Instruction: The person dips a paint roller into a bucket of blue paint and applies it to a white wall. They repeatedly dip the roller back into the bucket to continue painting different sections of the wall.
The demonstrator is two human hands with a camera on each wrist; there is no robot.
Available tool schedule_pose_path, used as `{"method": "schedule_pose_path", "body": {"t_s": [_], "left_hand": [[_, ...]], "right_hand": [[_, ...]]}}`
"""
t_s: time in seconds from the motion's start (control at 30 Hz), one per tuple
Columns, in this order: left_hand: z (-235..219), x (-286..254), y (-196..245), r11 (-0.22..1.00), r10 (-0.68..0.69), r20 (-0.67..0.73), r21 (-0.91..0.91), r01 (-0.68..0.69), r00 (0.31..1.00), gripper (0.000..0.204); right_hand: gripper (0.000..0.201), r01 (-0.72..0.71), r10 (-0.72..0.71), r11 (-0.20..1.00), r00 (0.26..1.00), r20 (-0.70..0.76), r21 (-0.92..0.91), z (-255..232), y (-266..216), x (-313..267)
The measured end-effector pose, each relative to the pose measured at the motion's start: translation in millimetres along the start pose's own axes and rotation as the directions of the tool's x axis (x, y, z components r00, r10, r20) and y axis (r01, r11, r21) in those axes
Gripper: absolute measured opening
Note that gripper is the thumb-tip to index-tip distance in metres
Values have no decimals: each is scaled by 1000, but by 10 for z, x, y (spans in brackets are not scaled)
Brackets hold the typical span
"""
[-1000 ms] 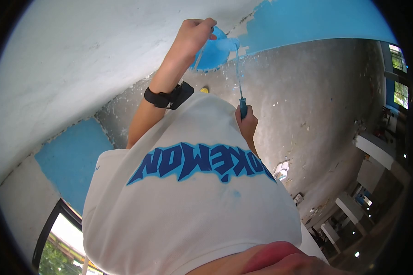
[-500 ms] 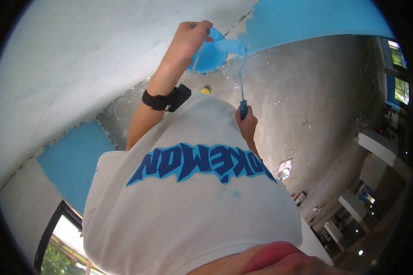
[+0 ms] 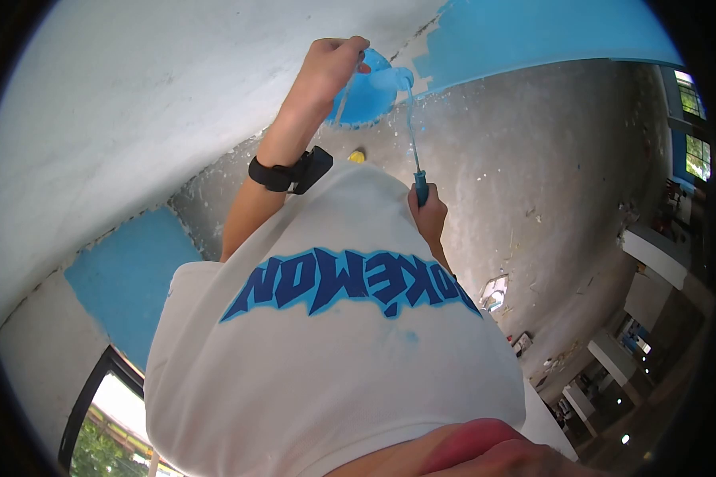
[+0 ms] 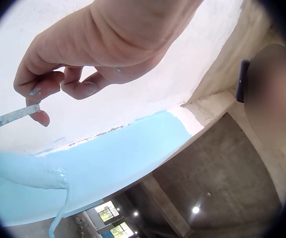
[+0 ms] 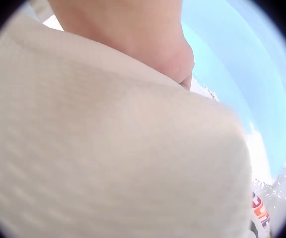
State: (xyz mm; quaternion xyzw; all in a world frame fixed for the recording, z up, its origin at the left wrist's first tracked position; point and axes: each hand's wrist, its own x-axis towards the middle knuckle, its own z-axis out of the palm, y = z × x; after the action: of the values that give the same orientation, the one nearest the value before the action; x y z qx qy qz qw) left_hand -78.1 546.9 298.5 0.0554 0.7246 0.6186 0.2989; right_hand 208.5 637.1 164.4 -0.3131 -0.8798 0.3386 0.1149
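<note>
In the head view my right hand (image 3: 429, 216) grips the blue handle of a paint roller (image 3: 391, 79), its wire frame pointing away from me. The roller's sleeve is coated in light blue paint and overlaps a round blue paint container (image 3: 366, 110). My left hand (image 3: 334, 70) is above that container, beside the roller. In the left wrist view its fingers pinch the end of a pale, paint-spattered stick (image 4: 11, 118); the wet roller sleeve (image 4: 34, 171) lies below. The right wrist view shows mainly the shirt (image 5: 113, 148) and bare skin (image 5: 128, 34); the handle is hidden there.
A white wall (image 3: 135, 95) runs along the left, with a blue painted patch (image 3: 131, 274) and a window (image 3: 107, 421). More blue paint (image 3: 549, 40) covers the wall ahead. Paint specks dot the grey floor (image 3: 525, 151); a small yellow thing (image 3: 358, 156) shows beyond the shirt.
The roller sleeve moved right and slightly down, then back left toward the container. My left hand stays nearly in place, and the right hand keeps its grip on the handle.
</note>
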Motion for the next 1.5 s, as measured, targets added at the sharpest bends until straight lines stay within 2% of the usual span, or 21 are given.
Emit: {"method": "schedule_pose_path", "body": {"t_s": [0.27,0.57,0.73,0.83,1.13,1.5], "left_hand": [[-14,-11,-4,1000,17,-3,-24,-17,1000,30],[-44,-32,3,1000,-4,3,-3,4,1000,30],[-33,-18,-14,1000,16,17,-25,-16,1000,30],[-36,-23,10,999,-20,6,-44,20,1000,30],[-68,-1,-10,1000,-21,24,-8,22,999,30],[-98,-9,8,1000,-22,-22,2,22,1000,30]], "right_hand": [[20,32,-32,999,999,15,-19,7,8,31],[19,-11,13,1000,999,-53,24,21,-47,29],[19,20,-19,1000,1000,-2,16,20,11,40],[20,13,-13,1000,1000,2,14,35,3,46],[22,12,-11,999,1000,-9,31,31,-71,109],[20,44,-43,998,999,-19,45,19,-123,132]]}}
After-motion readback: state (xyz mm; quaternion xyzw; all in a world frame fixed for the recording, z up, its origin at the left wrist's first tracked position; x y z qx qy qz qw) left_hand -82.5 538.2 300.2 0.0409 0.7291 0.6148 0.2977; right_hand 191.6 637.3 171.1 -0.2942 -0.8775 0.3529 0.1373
